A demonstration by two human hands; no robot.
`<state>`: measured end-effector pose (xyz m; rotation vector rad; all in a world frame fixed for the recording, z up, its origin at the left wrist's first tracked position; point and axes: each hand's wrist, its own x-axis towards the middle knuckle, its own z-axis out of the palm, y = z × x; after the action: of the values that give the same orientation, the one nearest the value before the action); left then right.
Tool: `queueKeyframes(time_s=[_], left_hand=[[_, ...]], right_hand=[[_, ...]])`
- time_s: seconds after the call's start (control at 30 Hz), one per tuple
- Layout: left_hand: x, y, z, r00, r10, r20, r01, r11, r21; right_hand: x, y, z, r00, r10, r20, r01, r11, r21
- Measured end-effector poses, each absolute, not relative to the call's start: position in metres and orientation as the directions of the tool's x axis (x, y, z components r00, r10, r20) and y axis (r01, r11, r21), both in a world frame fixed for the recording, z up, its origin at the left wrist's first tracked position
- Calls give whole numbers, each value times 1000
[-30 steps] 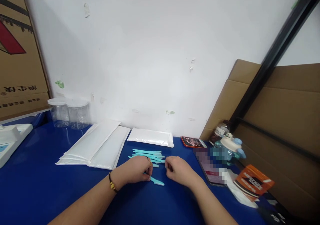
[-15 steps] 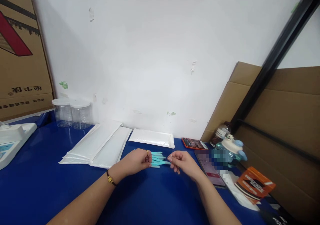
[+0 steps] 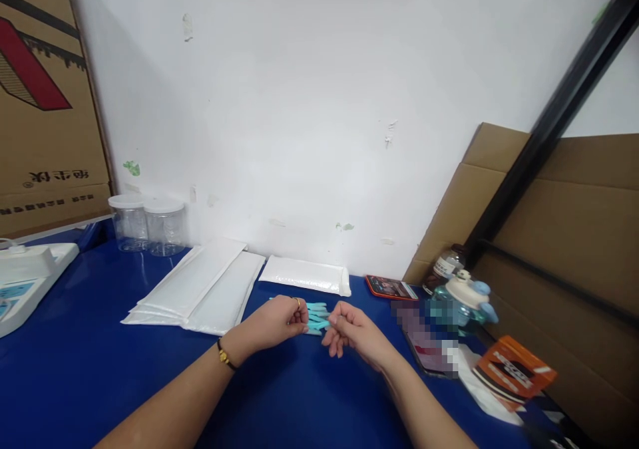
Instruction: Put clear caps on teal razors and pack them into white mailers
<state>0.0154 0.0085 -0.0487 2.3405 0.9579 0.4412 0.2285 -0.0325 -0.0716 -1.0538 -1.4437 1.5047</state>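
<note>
Several thin turquoise strips (image 3: pixel 316 316) lie on the blue table between my hands; what exactly they are is too small to tell. My left hand (image 3: pixel 288 317), with a ring and a bracelet, is closed at their left end, its fingertips partly hidden. My right hand (image 3: pixel 347 329) pinches the end of one strip between thumb and forefinger, the other fingers loosely curled. Just behind the strips lies a white padded envelope (image 3: pixel 305 275).
White padded mailers (image 3: pixel 200 289) are stacked to the left, near two clear jars (image 3: pixel 164 228) and a power strip (image 3: pixel 37 279). On the right are a phone (image 3: pixel 392 287), a tablet-like device (image 3: pixel 424 339), a teal bottle (image 3: pixel 462 302) and an orange pouch (image 3: pixel 514 371).
My right hand has moved left, closer to my left hand, and its lower fingers have spread a little. The view has shifted slightly.
</note>
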Motion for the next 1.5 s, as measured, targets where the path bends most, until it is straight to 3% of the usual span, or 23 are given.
queueKeyframes(time_s=[0.13, 0.2, 0.37, 0.5, 0.67, 0.8, 1.0, 1.3, 1.5], left_hand=[[20, 10, -54, 670, 734, 114, 489, -551, 676], [22, 11, -56, 670, 733, 117, 494, -558, 667], [21, 14, -59, 669, 733, 122, 583, -620, 525], [16, 18, -63, 643, 740, 196, 636, -659, 401], [18, 26, -61, 661, 749, 53, 716, -650, 257], [35, 28, -48, 697, 716, -24, 714, -691, 109], [71, 22, -42, 652, 747, -132, 737, -665, -121], [65, 22, -59, 689, 720, -78, 718, -693, -54], [59, 19, -61, 685, 728, -31, 728, -685, -21]], right_hand=[[223, -32, -75, -328, 945, -13, 5, -12, -1000], [225, -31, -78, -314, 948, -49, 84, -24, -996], [234, -26, -87, -219, 975, -35, 458, 71, -886], [235, -26, -84, -193, 981, -33, 596, 90, -798], [248, -23, -70, -43, 986, 159, 733, 139, -666], [268, -18, -66, 60, 960, 273, 697, 155, -700], [275, -17, -63, 88, 949, 304, 642, 179, -745], [275, -10, -78, 171, 920, 352, 571, 199, -797], [268, -1, -104, 373, 904, 207, 367, 61, -928]])
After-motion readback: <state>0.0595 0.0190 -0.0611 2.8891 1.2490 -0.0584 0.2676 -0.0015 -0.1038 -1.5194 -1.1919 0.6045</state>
